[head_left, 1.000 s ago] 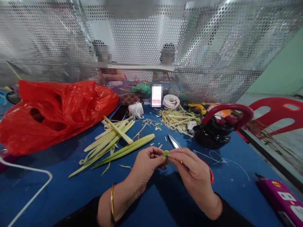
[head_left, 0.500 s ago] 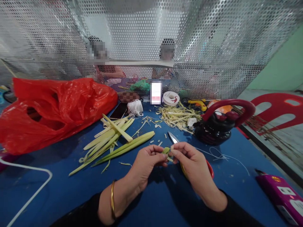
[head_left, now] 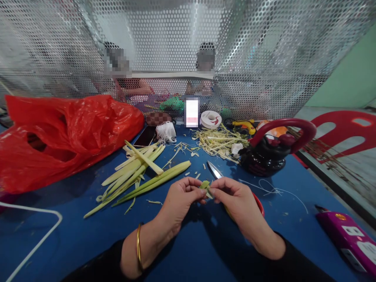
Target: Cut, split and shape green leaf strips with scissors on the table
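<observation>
My left hand (head_left: pixel 179 200) and my right hand (head_left: pixel 238 201) meet above the blue table (head_left: pixel 88 235), both pinching a small folded green leaf piece (head_left: pixel 205 186) between fingertips. A gold bangle sits on my left wrist. Under my right hand lie scissors (head_left: pixel 216 171) with a shiny blade pointing away and a red handle showing beside my wrist. To the left lies a bundle of long green leaf strips (head_left: pixel 141 174).
A red plastic bag (head_left: pixel 64 133) fills the left. A pile of leaf trimmings (head_left: pixel 219 143), a dark kettle with a red handle (head_left: pixel 273 154), thread spool (head_left: pixel 210 119), white string (head_left: pixel 273 192) and a purple power strip (head_left: pixel 346 239) lie right. Two people sit behind the perforated metal screen (head_left: pixel 264 58).
Both hands stay pinched on the leaf piece and have shifted slightly farther from me, fingers working it. The view has tilted a little.
</observation>
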A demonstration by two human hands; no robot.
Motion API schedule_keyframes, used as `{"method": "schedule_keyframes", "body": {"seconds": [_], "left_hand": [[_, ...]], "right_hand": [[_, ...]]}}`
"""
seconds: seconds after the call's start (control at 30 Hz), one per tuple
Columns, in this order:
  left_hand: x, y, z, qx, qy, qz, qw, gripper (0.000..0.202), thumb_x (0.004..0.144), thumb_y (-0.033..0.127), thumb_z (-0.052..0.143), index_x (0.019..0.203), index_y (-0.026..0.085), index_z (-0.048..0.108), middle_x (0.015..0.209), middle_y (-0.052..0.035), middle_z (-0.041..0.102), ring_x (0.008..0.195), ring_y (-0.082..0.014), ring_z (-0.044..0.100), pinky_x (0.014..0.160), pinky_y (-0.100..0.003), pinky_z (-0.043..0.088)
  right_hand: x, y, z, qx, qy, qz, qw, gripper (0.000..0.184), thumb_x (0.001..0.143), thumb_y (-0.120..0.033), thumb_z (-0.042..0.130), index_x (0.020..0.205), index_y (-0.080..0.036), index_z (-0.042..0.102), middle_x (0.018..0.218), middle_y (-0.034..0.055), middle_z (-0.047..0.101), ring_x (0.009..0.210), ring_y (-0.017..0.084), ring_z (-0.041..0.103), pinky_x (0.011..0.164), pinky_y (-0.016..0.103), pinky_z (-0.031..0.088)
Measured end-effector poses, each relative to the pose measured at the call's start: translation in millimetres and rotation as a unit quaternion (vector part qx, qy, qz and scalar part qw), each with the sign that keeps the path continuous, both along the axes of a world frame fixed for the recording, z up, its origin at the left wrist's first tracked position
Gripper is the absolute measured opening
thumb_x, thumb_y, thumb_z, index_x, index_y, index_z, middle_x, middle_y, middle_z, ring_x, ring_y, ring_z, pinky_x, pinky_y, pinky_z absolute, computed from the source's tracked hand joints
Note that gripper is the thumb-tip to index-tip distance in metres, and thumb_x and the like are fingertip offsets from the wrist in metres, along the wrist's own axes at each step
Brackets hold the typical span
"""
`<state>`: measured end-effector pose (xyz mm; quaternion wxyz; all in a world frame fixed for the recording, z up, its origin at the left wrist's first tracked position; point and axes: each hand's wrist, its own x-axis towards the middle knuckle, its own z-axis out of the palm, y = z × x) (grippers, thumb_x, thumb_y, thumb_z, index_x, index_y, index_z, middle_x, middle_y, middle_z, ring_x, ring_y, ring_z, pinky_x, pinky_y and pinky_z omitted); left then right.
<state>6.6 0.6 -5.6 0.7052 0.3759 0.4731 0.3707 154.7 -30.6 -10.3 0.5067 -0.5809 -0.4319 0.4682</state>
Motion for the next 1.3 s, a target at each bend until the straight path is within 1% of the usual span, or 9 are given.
{"method": "schedule_keyframes", "body": {"seconds": [0.27, 0.43, 0.5, 0.63, 0.77, 0.87, 1.07, 1.17, 1.3], "left_hand": [[1.0, -0.9, -5.9, 0.041, 0.031, 0.001, 0.999, 0.026, 0.058, 0.023, 0.079, 0.075, 0.014, 0.061, 0.057, 0.0018, 0.063, 0.052, -0.0113, 0.060, 0.058, -0.024, 0.045], [0.9, -0.1, -8.4, 0.072, 0.054, -0.005, 0.996, 0.021, 0.059, 0.023, 0.078, 0.070, 0.014, 0.062, 0.056, 0.0007, 0.063, 0.050, -0.0111, 0.058, 0.055, -0.023, 0.045], [0.9, -0.1, -6.0, 0.080, 0.068, -0.008, 0.994, 0.018, 0.060, 0.021, 0.076, 0.069, 0.014, 0.062, 0.055, 0.0007, 0.063, 0.049, -0.0109, 0.057, 0.053, -0.023, 0.044], [1.2, -1.3, 4.2, 0.080, 0.092, -0.023, 0.992, 0.013, 0.062, 0.015, 0.073, 0.069, 0.013, 0.063, 0.055, 0.0006, 0.063, 0.050, -0.0101, 0.056, 0.054, -0.022, 0.044], [1.9, -1.6, 11.7, 0.083, 0.097, -0.013, 0.992, 0.010, 0.063, 0.012, 0.072, 0.068, 0.013, 0.063, 0.056, 0.0013, 0.063, 0.050, -0.0094, 0.055, 0.054, -0.021, 0.043], [2.1, -1.2, 12.2, 0.085, 0.103, -0.007, 0.991, 0.010, 0.063, 0.013, 0.072, 0.068, 0.013, 0.064, 0.055, 0.0014, 0.063, 0.050, -0.0100, 0.056, 0.054, -0.022, 0.044], [1.6, -1.4, 7.6, 0.120, 0.134, -0.033, 0.983, 0.009, 0.066, 0.015, 0.072, 0.071, 0.013, 0.065, 0.058, -0.0004, 0.064, 0.052, -0.0110, 0.057, 0.055, -0.022, 0.044], [0.4, -0.8, 6.8, 0.121, 0.126, -0.035, 0.984, 0.010, 0.066, 0.016, 0.072, 0.072, 0.013, 0.064, 0.058, 0.0002, 0.064, 0.052, -0.0104, 0.056, 0.054, -0.022, 0.043], [-1.5, 0.6, 8.0, 0.082, 0.077, -0.030, 0.993, 0.014, 0.064, 0.017, 0.074, 0.073, 0.012, 0.064, 0.058, 0.0008, 0.064, 0.052, -0.0095, 0.057, 0.057, -0.022, 0.044]], "right_hand": [[-0.1, 0.4, 2.7, -0.020, 0.017, 0.002, 1.000, 0.014, 0.064, -0.030, 0.072, 0.063, -0.017, 0.067, 0.057, -0.0012, 0.061, 0.050, 0.011, 0.053, 0.050, 0.025, 0.045], [0.8, 0.2, 2.4, -0.022, -0.011, 0.008, 1.000, 0.013, 0.066, -0.030, 0.071, 0.065, -0.018, 0.066, 0.059, -0.0002, 0.064, 0.050, 0.012, 0.056, 0.051, 0.026, 0.046], [0.6, 0.2, 2.2, -0.015, -0.021, 0.005, 1.000, 0.013, 0.066, -0.030, 0.070, 0.067, -0.018, 0.064, 0.060, -0.0006, 0.064, 0.050, 0.013, 0.057, 0.052, 0.027, 0.047], [-0.3, 0.3, 2.6, 0.014, -0.007, -0.004, 1.000, 0.014, 0.067, -0.027, 0.069, 0.073, -0.020, 0.058, 0.058, -0.0035, 0.063, 0.051, 0.014, 0.061, 0.054, 0.027, 0.050], [0.9, 0.3, 2.4, 0.037, -0.002, 0.017, 0.999, 0.013, 0.071, -0.026, 0.067, 0.078, -0.020, 0.058, 0.065, -0.0022, 0.065, 0.058, 0.014, 0.065, 0.060, 0.028, 0.053], [2.2, 0.0, 1.5, 0.042, -0.006, 0.026, 0.999, 0.016, 0.071, -0.025, 0.067, 0.083, -0.020, 0.058, 0.072, -0.0005, 0.067, 0.064, 0.015, 0.066, 0.065, 0.030, 0.054], [1.3, -0.8, -0.3, 0.048, -0.015, 0.000, 0.999, 0.019, 0.070, -0.022, 0.068, 0.086, -0.020, 0.058, 0.069, -0.0027, 0.062, 0.061, 0.013, 0.062, 0.059, 0.026, 0.051], [1.9, -0.7, -1.0, 0.053, -0.012, 0.005, 0.999, 0.019, 0.070, -0.022, 0.068, 0.088, -0.020, 0.061, 0.074, -0.0018, 0.063, 0.065, 0.013, 0.061, 0.063, 0.026, 0.051], [3.6, -0.8, -0.5, 0.057, -0.017, 0.017, 0.998, 0.022, 0.068, -0.022, 0.071, 0.088, -0.020, 0.062, 0.080, -0.0001, 0.064, 0.072, 0.014, 0.061, 0.068, 0.027, 0.050]]}}
